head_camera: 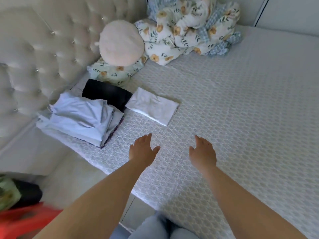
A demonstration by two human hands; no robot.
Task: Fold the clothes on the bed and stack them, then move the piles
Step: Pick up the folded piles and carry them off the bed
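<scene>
1. Above the near part of the bed: reaching forward with both bare arms, left hand and right hand apart, fingers straight, holding nothing.
2. Beyond the hands: lying flat, a folded white cloth.
3. Left, by the headboard: sitting side by side, a pale blue pile and a black pile, touching.

At the lower left of the frame, a red object is blurred and cut by the edge. The black folded garment is partly covered by the light-blue pile.
</scene>
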